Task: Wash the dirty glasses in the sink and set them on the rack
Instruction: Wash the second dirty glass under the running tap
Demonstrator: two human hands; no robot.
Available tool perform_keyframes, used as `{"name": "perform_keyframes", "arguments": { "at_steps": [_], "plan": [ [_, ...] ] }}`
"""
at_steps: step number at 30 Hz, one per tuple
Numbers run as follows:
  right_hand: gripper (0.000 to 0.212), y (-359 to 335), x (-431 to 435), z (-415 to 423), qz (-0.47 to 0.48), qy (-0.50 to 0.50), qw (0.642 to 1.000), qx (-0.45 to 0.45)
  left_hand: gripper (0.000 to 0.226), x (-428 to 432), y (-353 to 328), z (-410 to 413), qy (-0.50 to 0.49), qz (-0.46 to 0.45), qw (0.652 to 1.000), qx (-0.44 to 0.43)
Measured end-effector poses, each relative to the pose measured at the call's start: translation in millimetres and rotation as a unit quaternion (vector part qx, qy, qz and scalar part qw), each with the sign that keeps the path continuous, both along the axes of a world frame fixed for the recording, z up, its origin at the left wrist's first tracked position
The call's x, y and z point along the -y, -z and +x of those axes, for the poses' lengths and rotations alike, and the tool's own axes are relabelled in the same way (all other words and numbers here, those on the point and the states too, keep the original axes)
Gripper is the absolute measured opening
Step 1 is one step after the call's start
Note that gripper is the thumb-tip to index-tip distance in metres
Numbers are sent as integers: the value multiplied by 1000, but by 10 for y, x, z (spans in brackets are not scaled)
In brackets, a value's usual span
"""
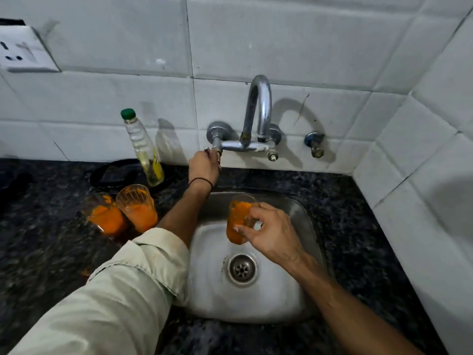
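Observation:
My right hand (268, 231) grips a glass (236, 221) smeared with orange residue and holds it upright over the steel sink (302, 290), below the curved tap spout (258, 103). My left hand (204, 166) reaches to the wall and is closed around the tap's left handle (216, 147). No water is visible running. Two more orange-stained glasses (137, 207) (105, 215) stand side by side on the dark counter left of the sink. No rack is in view.
A clear bottle with a green cap (143, 147) stands against the tiled wall, left of the tap. A black round object (115, 175) lies behind the glasses. The sink drain (242, 269) is uncovered. A wall socket (24, 51) sits upper left. Tiled wall closes the right side.

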State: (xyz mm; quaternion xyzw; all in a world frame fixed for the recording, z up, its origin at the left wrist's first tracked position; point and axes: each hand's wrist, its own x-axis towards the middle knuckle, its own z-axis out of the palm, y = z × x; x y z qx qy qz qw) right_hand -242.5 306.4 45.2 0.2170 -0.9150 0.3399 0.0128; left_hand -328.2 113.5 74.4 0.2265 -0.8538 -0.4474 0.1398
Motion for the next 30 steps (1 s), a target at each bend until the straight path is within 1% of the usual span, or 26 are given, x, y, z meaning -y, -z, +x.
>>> {"name": "perform_keyframes", "arguments": {
  "at_steps": [1, 2, 3, 4, 5, 7, 9, 10, 11, 12, 13, 14, 15, 16, 17, 18, 19, 21, 22, 23, 24, 26, 27, 28, 29, 30],
  "plan": [
    [37, 8, -30, -35, 1, -11, 1000, 8, 47, -10, -4, 44, 9, 87, 996, -21],
    [39, 7, -58, -69, -1, -21, 1000, 16, 45, -25, 2, 119, 28, 185, 982, -35],
    [39, -6, -80, -100, -5, -29, 999, 25, 43, -38, 31, 225, 56, 253, 965, -30],
    [38, -36, -106, -138, -13, -39, 999, 33, 49, -71, 85, 371, 94, 283, 954, -13],
    [35, -70, -135, -190, -30, -52, 997, 47, 62, -116, 166, 525, 146, 300, 943, 6],
    [27, -155, -182, -288, -78, -98, 986, 105, 79, -174, 428, 785, 259, 332, 907, 19],
    [26, -233, -205, -359, -111, -161, 966, 169, 73, -255, 597, 1005, 337, 348, 874, 35],
    [27, -255, -216, -387, -114, -191, 957, 185, 67, -301, 641, 1059, 341, 356, 869, 41],
    [28, -264, -216, -400, -99, -209, 954, 188, 62, -351, 654, 1085, 327, 358, 874, 37],
    [31, -244, -203, -404, -59, -212, 960, 171, 56, -418, 650, 1092, 291, 346, 892, 17],
    [41, -201, -174, -399, 0, -195, 974, 119, 50, -494, 638, 1090, 246, 324, 914, -8],
    [50, -150, -126, -365, 58, -163, 984, 36, 43, -576, 632, 1076, 201, 279, 938, -27],
    [55, -99, -59, -305, 101, -123, 985, -61, 32, -670, 635, 1057, 153, 195, 968, -48],
    [54, -51, 16, -235, 117, -85, 980, -136, 22, -768, 654, 1046, 110, 109, 985, -70],
    [48, -3, 91, -174, 106, -50, 978, -170, 18, -872, 678, 1045, 63, 66, 992, -90],
    [42, 19, 162, -131, 86, -22, 981, -171, 21, -976, 698, 1055, 21, 81, 990, -112],
    [39, -11, 214, -124, 56, -4, 989, -135, 28, -1051, 718, 1072, -14, 90, 989, -112],
    [41, -80, 280, -234, 15, 17, 1000, -2, 39, -1098, 757, 1087, -27, 26, 994, -107],
    [41, -122, 283, -300, 34, 10, 999, 39, 45, -1073, 770, 1098, -7, 36, 995, -92],
    [41, -161, 267, -366, 69, -20, 996, 48, 49, -1029, 754, 1113, 26, 96, 993, -66],
    [39, -211, 234, -418, 92, -64, 992, 60, 47, -975, 722, 1112, 72, 191, 978, -40],
    [37, -284, 151, -478, 84, -164, 976, 117, 37, -811, 670, 1094, 176, 366, 914, -3],
    [38, -307, 118, -474, 63, -195, 967, 151, 35, -722, 665, 1094, 222, 416, 882, 2],
    [39, -323, 102, -456, 41, -205, 964, 165, 38, -658, 637, 1105, 258, 455, 852, -1],
    [41, -322, 110, -434, 23, -193, 968, 159, 40, -618, 622, 1088, 272, 461, 845, 3],
    [42, -313, 142, -411, 7, -158, 977, 146, 40, -623, 593, 1066, 258, 437, 861, 5]
  ]
}}
